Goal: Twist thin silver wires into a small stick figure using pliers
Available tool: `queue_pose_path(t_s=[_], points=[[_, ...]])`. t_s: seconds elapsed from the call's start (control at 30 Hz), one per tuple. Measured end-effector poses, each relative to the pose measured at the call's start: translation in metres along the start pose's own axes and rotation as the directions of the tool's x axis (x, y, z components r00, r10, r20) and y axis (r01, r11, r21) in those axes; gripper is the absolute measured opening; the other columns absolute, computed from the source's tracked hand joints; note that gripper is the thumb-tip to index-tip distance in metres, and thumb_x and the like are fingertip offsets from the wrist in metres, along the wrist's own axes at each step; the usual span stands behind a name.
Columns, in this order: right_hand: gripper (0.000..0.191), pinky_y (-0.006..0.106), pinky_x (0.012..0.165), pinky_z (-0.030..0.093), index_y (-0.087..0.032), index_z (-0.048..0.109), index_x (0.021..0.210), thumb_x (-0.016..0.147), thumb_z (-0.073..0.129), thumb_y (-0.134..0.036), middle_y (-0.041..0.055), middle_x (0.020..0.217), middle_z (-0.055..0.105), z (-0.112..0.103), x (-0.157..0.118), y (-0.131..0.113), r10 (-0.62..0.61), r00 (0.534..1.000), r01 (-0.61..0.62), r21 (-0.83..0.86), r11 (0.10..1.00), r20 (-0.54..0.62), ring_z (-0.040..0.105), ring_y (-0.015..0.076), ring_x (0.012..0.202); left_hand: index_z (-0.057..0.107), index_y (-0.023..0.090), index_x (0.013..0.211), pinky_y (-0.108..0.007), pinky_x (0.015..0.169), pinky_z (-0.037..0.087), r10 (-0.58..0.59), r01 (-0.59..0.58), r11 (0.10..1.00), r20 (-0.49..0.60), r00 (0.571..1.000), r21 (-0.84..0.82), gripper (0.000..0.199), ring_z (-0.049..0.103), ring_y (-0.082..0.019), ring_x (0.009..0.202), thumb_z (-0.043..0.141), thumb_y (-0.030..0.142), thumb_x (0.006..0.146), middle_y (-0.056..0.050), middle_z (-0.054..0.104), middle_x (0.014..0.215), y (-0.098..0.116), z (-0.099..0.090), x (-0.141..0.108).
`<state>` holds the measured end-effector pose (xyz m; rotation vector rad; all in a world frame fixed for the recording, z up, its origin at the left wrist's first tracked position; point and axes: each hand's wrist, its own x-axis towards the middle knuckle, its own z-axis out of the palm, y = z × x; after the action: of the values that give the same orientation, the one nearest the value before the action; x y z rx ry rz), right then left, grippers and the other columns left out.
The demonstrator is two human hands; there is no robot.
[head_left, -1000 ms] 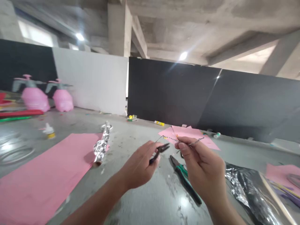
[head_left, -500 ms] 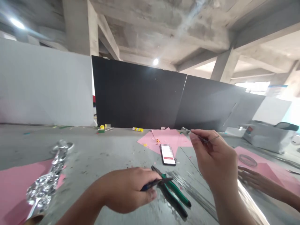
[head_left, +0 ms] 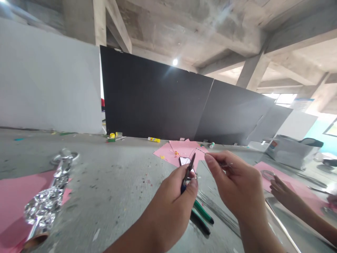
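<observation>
My left hand (head_left: pixel 175 202) is closed around small pliers (head_left: pixel 188 173) with dark tips pointing up. To its right, my right hand (head_left: pixel 235 182) pinches a thin twisted wire (head_left: pixel 201 151), whose end sticks out leftward above the pliers' tips. The tool and the wire look apart. Under my left hand lie green-handled pliers (head_left: pixel 203 212), their head hidden by the hand. Thin straight wires (head_left: pixel 219 211) rest on the table beside them. A phone (head_left: pixel 184 161) on pink paper (head_left: pixel 164 151) is partly covered by my left hand.
Foil-wrapped tube (head_left: pixel 47 203) and pink paper stand at the left. A glue stick (head_left: pixel 153 140) lies near the black board (head_left: pixel 155 98). At right, another person's hand (head_left: pixel 283 193) touches a wire coil (head_left: pixel 268 175) by a grey bin (head_left: pixel 285 151).
My left hand has moved up and right with the small pliers, which now point upward near the wire. The other person's hand has risen to the coil. The view has shifted slightly.
</observation>
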<state>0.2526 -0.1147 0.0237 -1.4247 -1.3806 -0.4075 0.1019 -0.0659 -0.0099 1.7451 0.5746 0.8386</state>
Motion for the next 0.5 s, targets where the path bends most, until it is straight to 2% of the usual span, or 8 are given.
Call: queue_pose_path(t_s=[0.1,0.27,0.37,0.5], points=[[0.015,0.028,0.06,0.044,-0.023,0.07,0.077,0.088,0.062,-0.028,-0.0027,0.065,0.063,0.0007,-0.0022,-0.0045,-0.016,1.0,0.017,0.025,1.0,-0.011,0.054,0.0115,0.057,0.055,0.026,0.124,-0.037,0.082,0.045,0.117,-0.117,0.992,0.002,0.993,0.055,0.032,0.056,-0.021,0.092,0.042,0.04,0.099,-0.005,0.061,0.104,0.0007,-0.0063,0.0028],[0.015,0.027,0.058,0.041,-0.025,0.069,0.074,0.087,0.063,-0.026,-0.004,0.063,0.06,0.0006,-0.0038,-0.0093,-0.018,1.0,0.018,0.082,0.996,0.002,0.049,0.0102,0.055,0.053,0.03,0.126,-0.041,0.09,0.044,0.228,-0.227,0.97,0.003,0.974,0.092,0.03,0.055,-0.02,0.097,0.04,0.037,0.101,-0.004,0.059,0.111,0.0002,-0.009,0.0061],[0.016,0.025,0.054,0.039,-0.025,0.067,0.071,0.086,0.063,-0.026,-0.0044,0.06,0.057,0.0002,-0.0051,-0.0097,0.045,0.999,-0.049,0.166,0.985,0.026,0.048,0.0098,0.054,0.051,0.03,0.129,-0.042,0.09,0.045,0.264,-0.26,0.958,-0.015,0.964,0.125,0.031,0.054,-0.021,0.098,0.041,0.037,0.101,-0.004,0.059,0.113,-0.0006,-0.007,0.0059],[0.021,0.023,0.047,0.036,-0.023,0.066,0.068,0.087,0.063,-0.031,-0.0038,0.057,0.055,0.002,-0.0072,-0.004,0.134,0.983,-0.167,0.32,0.933,0.124,0.047,0.0095,0.052,0.049,0.029,0.131,-0.044,0.092,0.046,0.305,-0.293,0.943,-0.054,0.951,0.158,0.033,0.054,-0.023,0.103,0.042,0.036,0.1,-0.006,0.057,0.118,-0.0038,-0.0042,0.0049]])
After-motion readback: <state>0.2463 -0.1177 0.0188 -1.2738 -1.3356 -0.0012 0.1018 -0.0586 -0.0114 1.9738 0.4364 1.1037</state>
